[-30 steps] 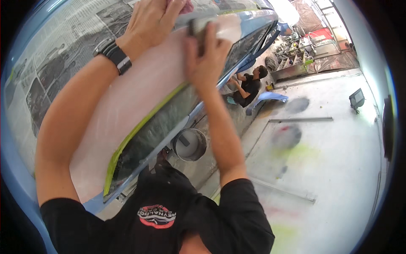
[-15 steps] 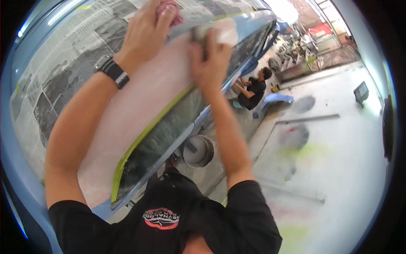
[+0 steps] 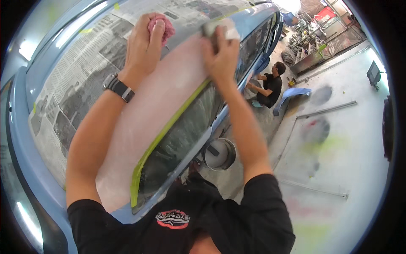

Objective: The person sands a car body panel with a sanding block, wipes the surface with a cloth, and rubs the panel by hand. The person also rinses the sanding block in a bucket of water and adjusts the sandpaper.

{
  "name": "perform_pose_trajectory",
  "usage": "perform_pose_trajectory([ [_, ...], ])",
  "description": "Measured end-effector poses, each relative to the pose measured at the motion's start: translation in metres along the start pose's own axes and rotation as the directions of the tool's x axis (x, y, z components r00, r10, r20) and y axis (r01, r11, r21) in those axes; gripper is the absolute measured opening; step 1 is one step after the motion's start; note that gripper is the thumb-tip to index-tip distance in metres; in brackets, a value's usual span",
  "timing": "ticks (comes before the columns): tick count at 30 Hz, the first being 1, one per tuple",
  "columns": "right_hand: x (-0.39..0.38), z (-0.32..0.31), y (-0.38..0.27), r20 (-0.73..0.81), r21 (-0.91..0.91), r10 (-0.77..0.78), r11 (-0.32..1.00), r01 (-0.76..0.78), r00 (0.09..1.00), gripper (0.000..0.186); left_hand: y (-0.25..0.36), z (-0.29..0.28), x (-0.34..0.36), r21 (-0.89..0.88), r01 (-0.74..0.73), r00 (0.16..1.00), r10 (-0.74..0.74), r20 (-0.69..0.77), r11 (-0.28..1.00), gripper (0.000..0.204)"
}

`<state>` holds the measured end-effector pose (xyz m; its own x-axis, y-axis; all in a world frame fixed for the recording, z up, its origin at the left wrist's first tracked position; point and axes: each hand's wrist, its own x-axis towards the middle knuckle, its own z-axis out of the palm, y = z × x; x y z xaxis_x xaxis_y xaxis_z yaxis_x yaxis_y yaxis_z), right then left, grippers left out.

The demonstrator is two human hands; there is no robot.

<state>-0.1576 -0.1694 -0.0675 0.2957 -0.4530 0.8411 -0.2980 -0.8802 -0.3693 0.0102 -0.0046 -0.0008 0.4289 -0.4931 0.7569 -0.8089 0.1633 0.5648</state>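
Observation:
My left hand is closed round a crumpled pink cloth over the light blue car's roof. My right hand grips a dark, motion-blurred block, apparently a sanding block, against the roof edge. Beneath my arms runs a pale pinkish, matte strip of bodywork. Yellow-green tape borders it along the top of the side window, whose glass looks smeared. Sheets of newspaper cover the car to the left of the strip.
On the floor beside the car stands a round bucket of cloudy liquid with a dark block in it. Another person crouches further along the car. A loose light blue panel, a lamp and cluttered shelves are at the right.
The whole view has shifted, so the car and bucket sit further right. My left hand with the cloth has come back a little toward me. My right hand, still blurred, stays on the roof edge.

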Motion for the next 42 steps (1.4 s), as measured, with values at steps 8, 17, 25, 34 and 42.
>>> perform_pose_trajectory([
  [8, 0.029, 0.016, 0.058, 0.051, -0.245, 0.412, 0.888, -0.388, 0.910, 0.074, -0.004, 0.014, -0.007, -0.197, 0.212, 0.974, -0.190, 0.125, 0.957, 0.029],
  [17, 0.036, 0.000, 0.049, -0.018, -0.123, 0.339, 0.933, -0.339, 0.940, 0.069, 0.020, 0.009, 0.002, -0.328, 0.240, 0.966, -0.191, 0.176, 0.914, 0.032],
  [25, -0.040, 0.003, -0.041, 0.092, 0.024, 0.265, 0.963, -0.268, 0.960, 0.072, 0.000, -0.004, -0.012, -0.196, 0.321, 0.944, -0.297, 0.140, 0.927, 0.033],
  [34, 0.064, 0.001, 0.111, -0.116, -0.214, 0.329, 0.913, -0.347, 0.937, 0.063, 0.028, 0.022, -0.003, -0.253, 0.330, 0.939, -0.287, 0.191, 0.909, 0.035],
  [42, -0.058, -0.010, -0.062, 0.005, 0.151, -0.030, 0.988, 0.028, 1.000, 0.068, 0.010, 0.000, -0.007, -0.422, 0.324, 0.946, -0.289, 0.147, 0.847, 0.024],
])
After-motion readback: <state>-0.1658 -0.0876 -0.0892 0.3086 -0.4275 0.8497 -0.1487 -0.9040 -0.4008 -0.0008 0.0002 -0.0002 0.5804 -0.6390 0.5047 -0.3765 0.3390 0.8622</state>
